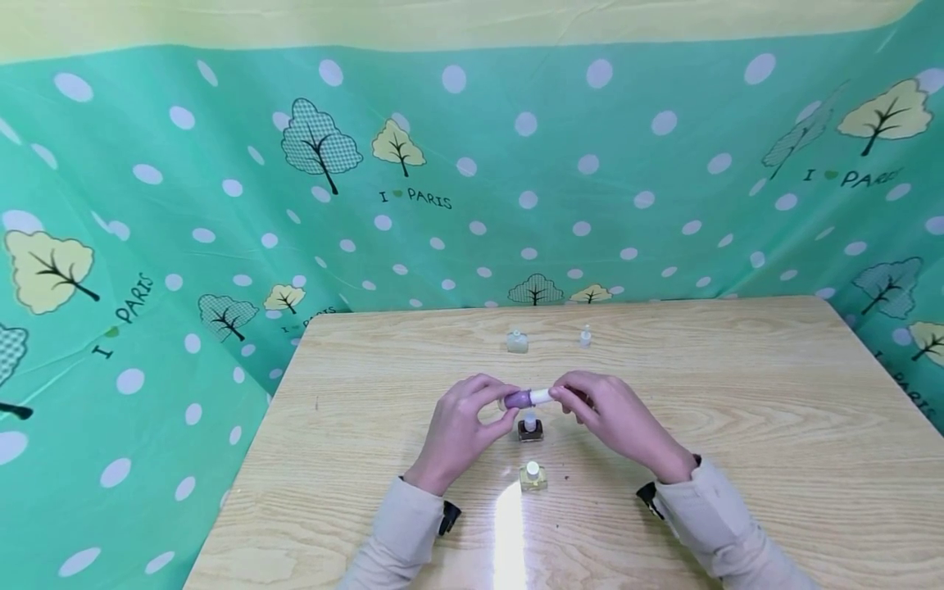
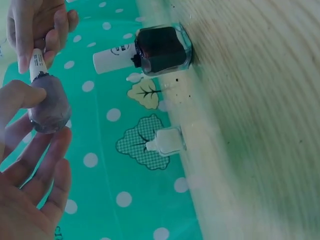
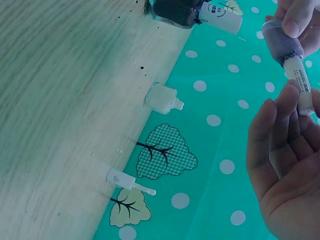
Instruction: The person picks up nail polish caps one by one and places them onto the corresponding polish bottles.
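Between my two hands, above the table, a purple nail polish bottle (image 1: 519, 399) lies sideways with its white cap (image 1: 541, 396) to the right. My left hand (image 1: 465, 422) pinches the glass body between thumb and fingers. The cap's end is pinched by the fingertips of my right hand (image 1: 612, 410). The cap sits against the bottle's neck, as the right wrist view shows. Just below the hands stands a dark nail polish bottle (image 1: 530, 429) with a white cap. Nearer to me is a pale yellow nail polish bottle (image 1: 533, 477), also capped.
Toward the back of the wooden table (image 1: 383, 369) stands an uncapped clear-white bottle (image 1: 517, 342). To its right a white cap with its brush (image 1: 586, 336) stands upright, brush up. A green dotted cloth (image 1: 442, 164) hangs behind the table and along its left.
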`<state>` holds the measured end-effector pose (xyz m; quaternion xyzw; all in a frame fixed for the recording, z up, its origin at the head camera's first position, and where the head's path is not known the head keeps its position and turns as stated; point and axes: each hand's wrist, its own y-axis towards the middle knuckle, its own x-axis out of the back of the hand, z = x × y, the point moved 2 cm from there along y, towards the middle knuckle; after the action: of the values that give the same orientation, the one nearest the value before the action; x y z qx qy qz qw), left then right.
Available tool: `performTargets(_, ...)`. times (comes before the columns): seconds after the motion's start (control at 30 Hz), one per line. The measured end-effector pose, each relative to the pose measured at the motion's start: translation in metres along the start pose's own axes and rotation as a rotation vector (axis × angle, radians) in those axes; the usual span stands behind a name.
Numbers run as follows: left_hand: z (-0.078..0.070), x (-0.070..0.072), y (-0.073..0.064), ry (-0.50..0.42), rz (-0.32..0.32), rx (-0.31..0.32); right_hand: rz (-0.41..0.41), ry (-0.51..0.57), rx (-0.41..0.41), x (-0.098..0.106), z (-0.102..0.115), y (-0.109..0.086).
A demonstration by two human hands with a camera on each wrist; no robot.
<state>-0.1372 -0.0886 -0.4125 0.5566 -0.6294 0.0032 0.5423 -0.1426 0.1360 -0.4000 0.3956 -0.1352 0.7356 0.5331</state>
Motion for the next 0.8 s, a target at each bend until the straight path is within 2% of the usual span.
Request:
performTargets(0.13,0.000,0.000,0.003,0.024,0.034,0.015,-0.031,-0.033,0.021,0.001,0.002,0.000)
performTargets(0.47,-0.008,0.001,0.012,0.075,0.057,0.002,-0.091,-0.116,0.089,0.004,0.009,0.003)
performTargets(0.8,-0.011,0.000,0.020,0.095,0.055,-0.012,-0.100,-0.076,0.073,0.010,0.013,0.004)
